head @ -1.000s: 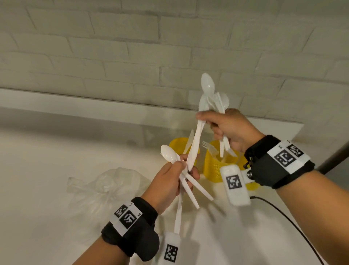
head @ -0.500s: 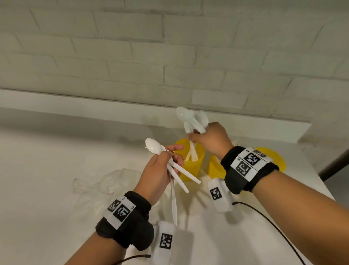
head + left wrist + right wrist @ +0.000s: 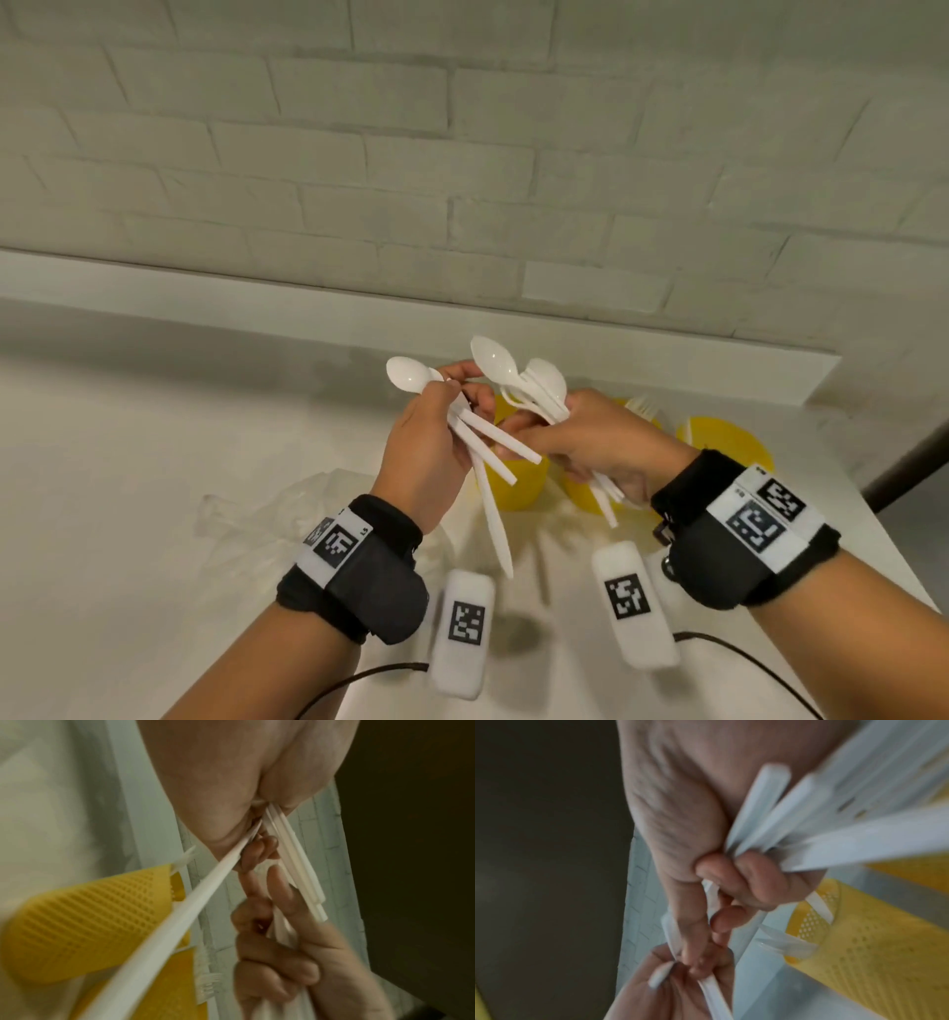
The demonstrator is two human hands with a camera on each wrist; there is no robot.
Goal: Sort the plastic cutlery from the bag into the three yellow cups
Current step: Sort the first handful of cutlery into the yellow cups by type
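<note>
Both hands are up over the counter [image 3: 128, 462], close together, fingertips nearly meeting. Left hand [image 3: 429, 452] has its fingers curled round a few white pieces: one spoon [image 3: 408, 375] sticks out the top w/ bowl up, handles fan down and toward the right, and one longer piece [image 3: 495, 519] hangs lower, prob. a knife but can't tell for sure. Right hand [image 3: 598, 442] grips a tighter bundle of spoons [image 3: 518, 372], bowls up and stacked, handles poking out below the palm.

Three yellow cups sit toward the counter's far right corner, behind and under the hands. Left cup [image 3: 521, 480] is mostly hidden by the left hand's handles. Mid cup [image 3: 583, 491] is behind the right hand, w/ a fork [image 3: 642, 406] showing above it. Right cup [image 3: 729, 447] is nearest the right edge, contents not clear.

Clear bag [image 3: 257, 519] lies crumpled on the counter, left of the left wrist, apart from the cups.
</note>
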